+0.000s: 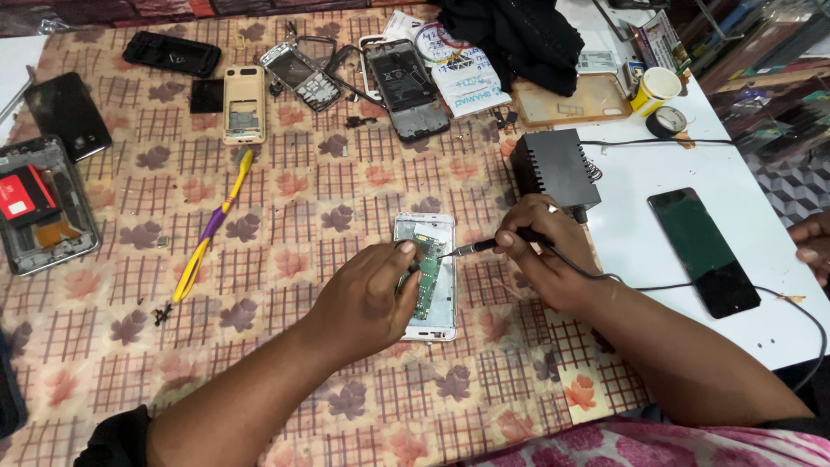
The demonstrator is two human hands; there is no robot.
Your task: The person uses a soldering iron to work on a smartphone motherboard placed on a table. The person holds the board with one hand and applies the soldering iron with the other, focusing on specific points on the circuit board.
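An opened white phone with a green circuit board exposed lies on the patterned cloth near the middle. My left hand rests on its left side, fingertips pressing the board. My right hand grips a black soldering iron like a pen. The iron's metal tip touches the top of the board. A thin black cable runs from the iron to the right across the white table.
A black soldering station sits just behind my right hand. Several dismantled phones and parts lie at the back and left, beside a yellow-purple tool. A black smartphone lies right; another person's hand shows at the edge.
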